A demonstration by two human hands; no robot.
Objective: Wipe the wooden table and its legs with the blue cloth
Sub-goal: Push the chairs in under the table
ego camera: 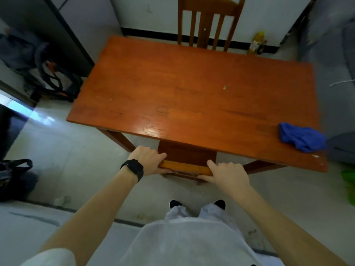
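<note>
Table centre. Cloth on its near right corner, by edge. Far chair behind table, near wall. Near chair tucked under near edge; left hand grips rail's left end, right hand its right end. Bottle, possibly two, on floor right of far chair. Bags on floor left of table.
</note>
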